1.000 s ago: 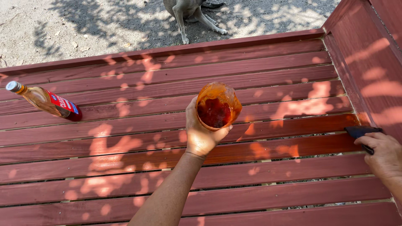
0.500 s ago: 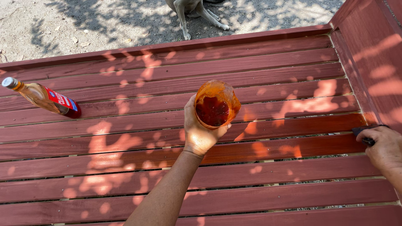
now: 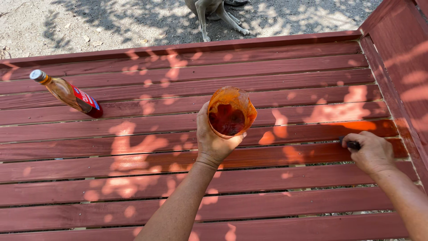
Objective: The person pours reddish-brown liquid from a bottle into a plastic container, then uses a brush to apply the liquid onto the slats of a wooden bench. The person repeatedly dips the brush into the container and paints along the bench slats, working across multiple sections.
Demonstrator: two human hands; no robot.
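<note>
Gripping one paint cup (image 3: 231, 111), left hand (image 3: 214, 138); right hand (image 3: 372, 154) clutches one brush (image 3: 350, 143); one bottle (image 3: 67, 93).

**Materials and finish, as seen**

Your desk (image 3: 133, 174) is slatted wood, coated red-brown. Most slats read satin to matt, grain faint. The slat by your right hand (image 3: 372, 154) looks wetter and glossier, brighter orange-red where sun hits it.

Cup (image 3: 231, 111) in your left hand (image 3: 214, 140): thin translucent plastic, smeared orange on the walls, dark glossy red liquid pooled inside.

Bottle (image 3: 67, 93) lying on the slats: clear glass or plastic, can't tell which. Smooth, shiny, glossy red paper-like label, dull metal-looking cap.

Tool handle (image 3: 352, 144) under your right hand: dark, matt; material unclear.

Ground (image 3: 111, 22) beyond the desk: dry, rough, gritty dirt.
</note>
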